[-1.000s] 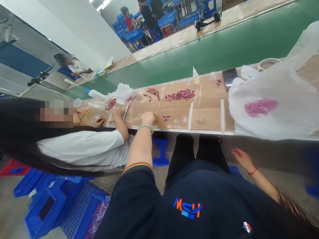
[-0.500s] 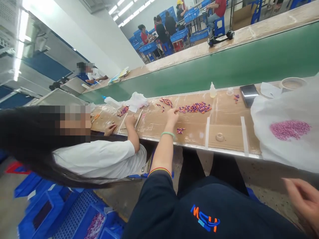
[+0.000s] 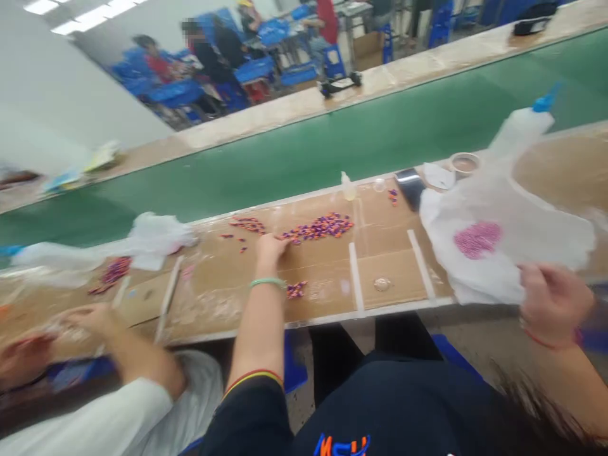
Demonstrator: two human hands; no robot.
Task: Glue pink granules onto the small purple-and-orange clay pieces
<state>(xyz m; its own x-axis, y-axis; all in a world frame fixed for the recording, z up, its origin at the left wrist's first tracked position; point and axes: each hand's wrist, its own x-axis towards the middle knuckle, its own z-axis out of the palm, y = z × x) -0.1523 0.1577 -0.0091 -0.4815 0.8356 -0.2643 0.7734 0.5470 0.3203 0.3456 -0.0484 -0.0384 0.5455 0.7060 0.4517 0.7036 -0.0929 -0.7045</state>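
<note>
My left hand (image 3: 272,248), with a green band on its wrist, is at the left end of a pile of small purple-and-orange pieces (image 3: 325,226). Its fingers are bent together; what they hold, if anything, is hidden. A looser group of the same pieces (image 3: 249,224) lies just beyond it, and a small heap (image 3: 297,290) nearer the front edge. My right hand (image 3: 553,301) is closed at the near right edge of a white plastic sheet (image 3: 441,253) bearing small pink pieces (image 3: 479,240). Blur hides what its fingertips grip.
A small dropper bottle (image 3: 348,188), a dark phone (image 3: 411,187) and a tape roll (image 3: 464,163) stand along the back. White strips (image 3: 356,278) cross the cardboard-covered bench. On the left, a co-worker's hands (image 3: 92,316) are over the bench. A green belt (image 3: 294,149) runs behind.
The view has swung to the right. My right hand has risen from below the bench to the plastic sheet's edge. My left hand stays by the left end of the pile.
</note>
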